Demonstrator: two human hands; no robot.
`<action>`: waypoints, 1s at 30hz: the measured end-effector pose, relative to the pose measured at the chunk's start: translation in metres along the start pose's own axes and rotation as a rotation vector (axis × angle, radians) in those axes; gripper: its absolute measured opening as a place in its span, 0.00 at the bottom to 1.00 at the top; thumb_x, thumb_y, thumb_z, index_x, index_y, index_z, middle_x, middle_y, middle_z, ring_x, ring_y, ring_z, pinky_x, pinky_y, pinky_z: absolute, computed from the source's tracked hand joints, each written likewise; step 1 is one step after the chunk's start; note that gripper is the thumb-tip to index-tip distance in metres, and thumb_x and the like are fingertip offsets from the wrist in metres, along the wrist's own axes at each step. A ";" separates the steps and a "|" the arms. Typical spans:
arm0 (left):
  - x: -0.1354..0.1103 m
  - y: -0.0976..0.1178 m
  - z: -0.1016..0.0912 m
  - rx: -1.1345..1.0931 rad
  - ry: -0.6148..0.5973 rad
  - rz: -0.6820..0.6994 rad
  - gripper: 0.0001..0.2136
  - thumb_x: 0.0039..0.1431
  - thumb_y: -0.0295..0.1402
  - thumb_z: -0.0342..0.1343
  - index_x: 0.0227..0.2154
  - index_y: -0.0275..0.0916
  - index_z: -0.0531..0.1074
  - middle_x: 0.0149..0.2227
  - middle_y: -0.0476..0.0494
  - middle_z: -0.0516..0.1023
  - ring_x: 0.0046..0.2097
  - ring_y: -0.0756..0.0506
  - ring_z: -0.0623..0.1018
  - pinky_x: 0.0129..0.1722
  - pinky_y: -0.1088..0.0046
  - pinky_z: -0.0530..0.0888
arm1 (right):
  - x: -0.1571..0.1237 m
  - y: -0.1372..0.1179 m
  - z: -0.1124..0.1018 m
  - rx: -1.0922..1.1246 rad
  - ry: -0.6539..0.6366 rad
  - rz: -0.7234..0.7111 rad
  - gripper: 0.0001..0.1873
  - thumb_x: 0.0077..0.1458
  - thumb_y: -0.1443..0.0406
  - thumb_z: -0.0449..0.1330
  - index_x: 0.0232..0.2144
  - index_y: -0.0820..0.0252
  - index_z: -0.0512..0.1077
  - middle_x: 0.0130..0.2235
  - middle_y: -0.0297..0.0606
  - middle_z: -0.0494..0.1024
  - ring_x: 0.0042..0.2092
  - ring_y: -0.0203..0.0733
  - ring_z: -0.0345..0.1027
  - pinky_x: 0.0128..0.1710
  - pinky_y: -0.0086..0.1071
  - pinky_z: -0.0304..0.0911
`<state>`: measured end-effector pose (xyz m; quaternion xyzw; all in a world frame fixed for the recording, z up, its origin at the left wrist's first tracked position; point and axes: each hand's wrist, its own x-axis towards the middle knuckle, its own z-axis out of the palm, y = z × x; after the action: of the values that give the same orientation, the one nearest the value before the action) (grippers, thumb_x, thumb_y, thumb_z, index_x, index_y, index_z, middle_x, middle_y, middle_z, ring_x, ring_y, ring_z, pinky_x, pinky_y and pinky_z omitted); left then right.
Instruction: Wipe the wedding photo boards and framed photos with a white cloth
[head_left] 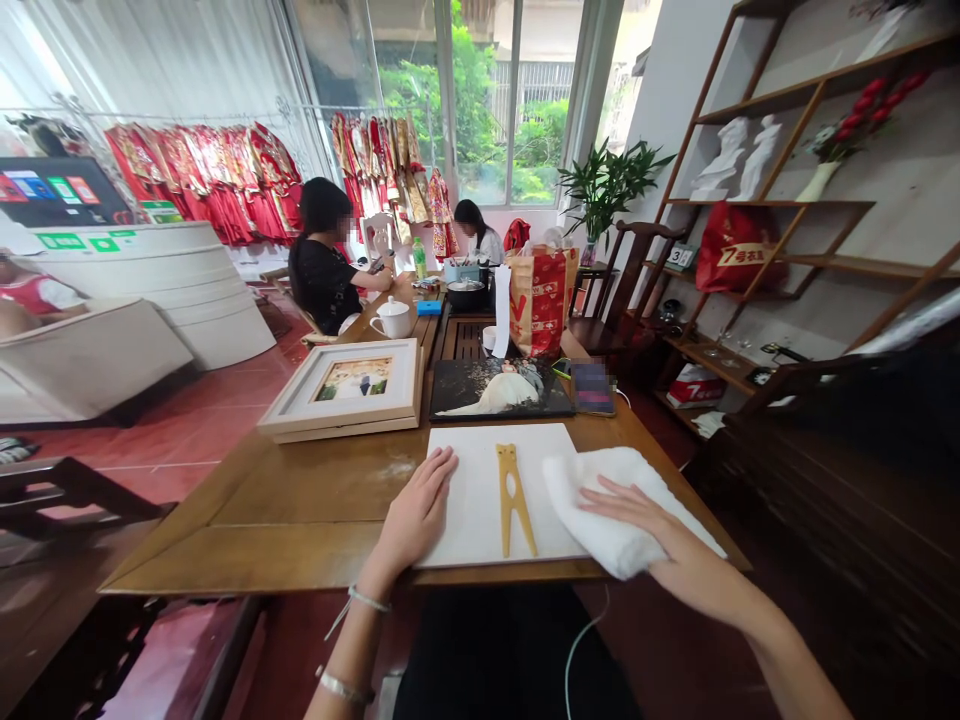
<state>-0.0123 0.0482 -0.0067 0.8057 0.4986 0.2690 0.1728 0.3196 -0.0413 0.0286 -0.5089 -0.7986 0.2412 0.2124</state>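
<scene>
Grip unclenched, right hand [630,510] spread on the cloth [609,548] over the white board [469,500] on the table [315,500], left hand [416,512] flat at the board's left edge, the likely wiping step next calls for steady bracing.

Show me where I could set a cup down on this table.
The widest bare patch of table is at left front, bordered by the picture frame behind and the left hand and white board rightward. A smaller patch lies between the phone and the white cloth under the right hand. Behind the white board it's crowded: dark photo panel, phone, paper bag.
</scene>
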 end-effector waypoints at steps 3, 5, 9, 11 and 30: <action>0.000 0.001 -0.001 -0.012 0.001 -0.008 0.20 0.64 0.32 0.38 0.56 0.42 0.65 0.63 0.45 0.62 0.65 0.46 0.58 0.64 0.61 0.57 | 0.036 0.005 0.006 -0.018 0.106 0.033 0.43 0.35 0.76 0.47 0.57 0.51 0.64 0.61 0.33 0.63 0.65 0.47 0.44 0.63 0.55 0.37; -0.001 0.002 -0.002 -0.020 -0.003 -0.021 0.20 0.64 0.32 0.38 0.56 0.41 0.65 0.63 0.45 0.62 0.65 0.46 0.58 0.64 0.61 0.57 | 0.057 0.001 0.015 -0.048 0.163 0.086 0.43 0.35 0.76 0.47 0.57 0.53 0.65 0.61 0.34 0.63 0.65 0.48 0.45 0.63 0.55 0.38; -0.002 0.001 -0.002 -0.078 0.008 -0.030 0.20 0.64 0.32 0.39 0.57 0.40 0.64 0.63 0.43 0.61 0.65 0.45 0.58 0.64 0.60 0.57 | 0.071 -0.002 0.026 -0.112 0.219 0.133 0.41 0.37 0.77 0.47 0.57 0.54 0.65 0.61 0.35 0.63 0.66 0.47 0.44 0.63 0.55 0.39; -0.003 -0.001 -0.001 -0.121 0.045 -0.021 0.20 0.64 0.32 0.41 0.57 0.40 0.62 0.64 0.41 0.58 0.66 0.44 0.57 0.63 0.59 0.57 | 0.062 0.002 0.027 -0.163 0.217 0.104 0.43 0.34 0.77 0.46 0.57 0.53 0.64 0.62 0.33 0.62 0.66 0.45 0.42 0.63 0.54 0.37; -0.031 -0.009 -0.002 -0.313 0.343 -0.317 0.23 0.53 0.38 0.52 0.53 0.38 0.64 0.56 0.36 0.71 0.58 0.39 0.69 0.59 0.58 0.63 | 0.031 -0.077 0.069 -0.341 0.018 -0.261 0.43 0.50 0.56 0.63 0.63 0.61 0.52 0.66 0.46 0.51 0.67 0.56 0.31 0.64 0.58 0.32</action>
<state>-0.0310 0.0241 -0.0179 0.6239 0.5928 0.4448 0.2480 0.2122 -0.0529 0.0235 -0.4318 -0.8851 0.0682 0.1598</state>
